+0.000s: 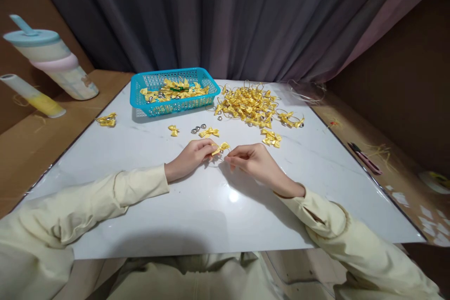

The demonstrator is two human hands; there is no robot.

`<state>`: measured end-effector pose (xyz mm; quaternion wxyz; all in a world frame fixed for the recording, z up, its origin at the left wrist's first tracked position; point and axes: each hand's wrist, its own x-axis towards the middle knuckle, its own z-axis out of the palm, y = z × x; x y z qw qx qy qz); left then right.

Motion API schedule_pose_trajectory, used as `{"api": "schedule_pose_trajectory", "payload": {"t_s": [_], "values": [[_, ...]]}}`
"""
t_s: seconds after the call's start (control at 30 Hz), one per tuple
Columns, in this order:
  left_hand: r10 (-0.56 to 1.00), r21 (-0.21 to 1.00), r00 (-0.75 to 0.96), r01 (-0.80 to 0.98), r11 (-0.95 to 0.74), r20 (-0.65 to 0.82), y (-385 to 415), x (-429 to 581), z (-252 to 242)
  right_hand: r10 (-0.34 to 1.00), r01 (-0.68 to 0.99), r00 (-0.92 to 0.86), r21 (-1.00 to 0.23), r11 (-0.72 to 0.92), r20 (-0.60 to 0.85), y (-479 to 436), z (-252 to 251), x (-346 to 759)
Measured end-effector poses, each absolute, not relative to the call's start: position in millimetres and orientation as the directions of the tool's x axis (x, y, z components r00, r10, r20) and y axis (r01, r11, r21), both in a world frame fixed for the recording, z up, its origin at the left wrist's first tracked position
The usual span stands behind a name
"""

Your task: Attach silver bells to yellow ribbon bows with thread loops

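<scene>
1. Outside the left edge of the white desk there stand a tube, partly yellow, and a tumbler with a blue lid and straw.
2. Just inside this left edge lie some yellow ribbon bows.
3. Near the far left corner is a turquoise basket, which contains more bows and silver bells.
4. Before the basket lie one single bow and several heart-like bells.
5. My left hand is closed at the fingertips on a yellow bow, over the desk's middle, between the front and far edges.
6. My right hand has thumb and finger pinched together on the thin cord loop of this bow.
7. Toward the far edge is a heap of bows with cords.
8. Outside the right edge lies a utility knife.
</scene>
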<state>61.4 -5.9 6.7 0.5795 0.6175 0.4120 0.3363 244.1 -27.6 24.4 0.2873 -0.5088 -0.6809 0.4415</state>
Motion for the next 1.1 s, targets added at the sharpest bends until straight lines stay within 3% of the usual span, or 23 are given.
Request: {"api": "schedule_pose_trajectory", "payload": {"t_s": [0.27,1.1], "values": [[0.893,0.990,0.448,0.138,-0.035,-0.031,-5.4,61.0,5.9,0.937,0.379,-0.319,-0.925,-0.008,-0.139,-27.2,28.5,243.5],[0.894,0.990,0.446,0.140,-0.029,-0.037,-6.3,60.9,5.6,0.931,0.330,-0.319,-0.941,-0.068,-0.179,-27.0,30.5,244.4]]}}
